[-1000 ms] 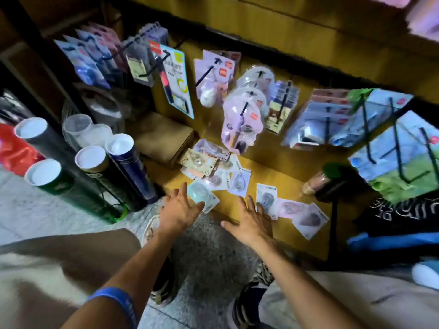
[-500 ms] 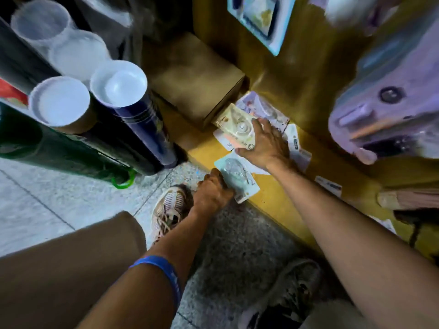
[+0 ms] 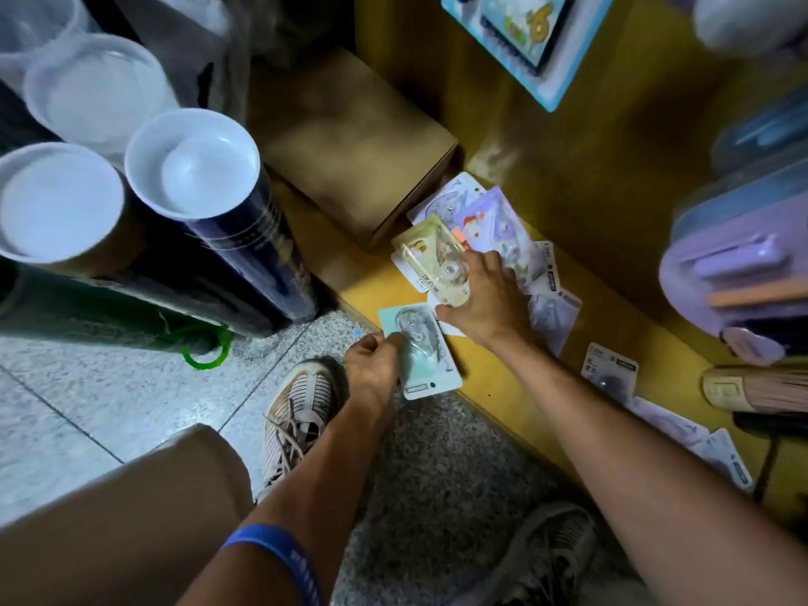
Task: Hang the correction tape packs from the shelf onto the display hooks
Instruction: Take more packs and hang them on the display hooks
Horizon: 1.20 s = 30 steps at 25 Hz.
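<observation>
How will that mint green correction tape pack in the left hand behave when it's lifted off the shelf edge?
The mint green pack is a flat card with a clear blister, so it probably lifts stiffly and feels light. The left hand pinches only its edge, so it could pivot or slip. The glossy blister looks slick. It juts past the yellow shelf edge, which likely makes it easy to pick up.

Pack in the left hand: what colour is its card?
Pale mint green card, clear blister; the left hand grips it. Head view.
</observation>
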Tool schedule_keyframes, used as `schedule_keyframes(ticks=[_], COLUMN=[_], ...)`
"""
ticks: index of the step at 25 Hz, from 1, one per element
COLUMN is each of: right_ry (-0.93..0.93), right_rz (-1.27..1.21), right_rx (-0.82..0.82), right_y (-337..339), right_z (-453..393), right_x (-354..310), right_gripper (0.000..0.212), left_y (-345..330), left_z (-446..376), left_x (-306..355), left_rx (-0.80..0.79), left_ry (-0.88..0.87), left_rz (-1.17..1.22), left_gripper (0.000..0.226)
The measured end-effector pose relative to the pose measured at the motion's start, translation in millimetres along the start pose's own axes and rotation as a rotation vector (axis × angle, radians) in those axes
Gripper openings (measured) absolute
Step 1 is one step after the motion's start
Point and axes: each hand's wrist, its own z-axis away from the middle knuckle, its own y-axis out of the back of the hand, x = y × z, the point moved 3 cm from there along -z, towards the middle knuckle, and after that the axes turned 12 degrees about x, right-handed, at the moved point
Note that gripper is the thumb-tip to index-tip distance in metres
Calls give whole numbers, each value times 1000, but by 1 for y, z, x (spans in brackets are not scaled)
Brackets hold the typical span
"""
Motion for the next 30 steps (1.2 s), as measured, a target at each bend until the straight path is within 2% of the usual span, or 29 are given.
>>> schedule_keyframes(ticks=[2, 4, 7, 9, 11, 13, 15, 17, 18, 20, 23, 25, 28, 30], right_ry=[-155, -248, -194, -95, 6, 12, -51, -200, -283, -387, -405, -438, -559, -728], right_rz=[-193, -310, -204, -121, -189, -359, -403, -289, -207, -132, -104, -137, -314, -550], right_rx=[11, 33, 8, -12, -98, -175, -30, 148, 163, 64, 4, 53, 180, 221], right_y=[3, 7, 15, 18, 16, 16, 21, 23, 21, 9, 6, 17, 42, 65], right_z=[24, 55, 89, 97, 95, 80, 47, 4, -17, -44, -56, -48, -20, 7], right_x=[5, 9, 4, -3, -4, 5, 19, 38, 47, 59, 60, 57, 60, 60], right_gripper=[84, 92, 90, 88, 83, 71, 60, 69, 78, 94, 102, 93, 51, 32], left_y=[4, 0, -15, -22, -20, -16, -14, -13, -13, -11, -8, -9, -7, 1], left_z=[12, 20, 33, 36, 34, 30, 26, 23, 23, 21, 31, 38, 57, 79], left_x=[10, 13, 13, 10, 9, 13, 18, 20, 20, 17, 14, 15, 17, 20], left_rx=[35, 7, -240, -338, -250, -191, -187, -176, -185, -203, -163, -153, -152, -201], left_ry=[-75, -71, 77, 29, -43, -50, -25, -41, -40, -44, -105, -106, -121, -147], left_rz=[5, 47, 132, 89, 43, 43, 112, 116, 128, 127, 35, 49, 60, 66], left_gripper=[20, 15, 34, 37, 35, 39, 33, 29, 29, 32, 29, 34, 35, 35])
